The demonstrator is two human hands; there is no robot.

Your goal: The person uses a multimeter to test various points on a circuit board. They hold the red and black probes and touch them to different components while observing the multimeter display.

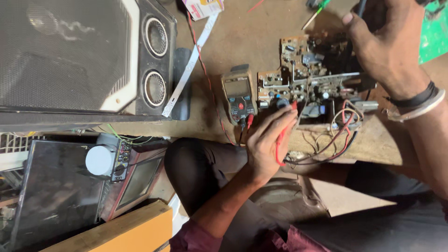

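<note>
My left hand (pixel 267 144) pinches a red probe (pixel 283 135) between thumb and fingers, its tip touching the brown circuit board (pixel 298 70) near that board's left end. My right hand (pixel 387 44) is farther off to the right, closed around a dark probe (pixel 360 8) that pokes out above my thumb; its tip is hidden behind my hand, so I cannot tell where it lands. A black band and a pale bangle sit on that wrist.

The board lies on the worn brown floor (pixel 242 37), crowded with small parts, and a tangle of red, black and white wires (pixel 333 140) spills from its near edge. Just left of the board rests a multimeter (pixel 238 93) with a grey screen and red button, its leads (pixel 246 122) plugged into the near end. Farther left stands a large black speaker cabinet (pixel 84 56) with two round ports. A white flat ribbon cable (pixel 189 65) lies between the cabinet and meter. My bent knee in dark trousers is near the middle.
</note>
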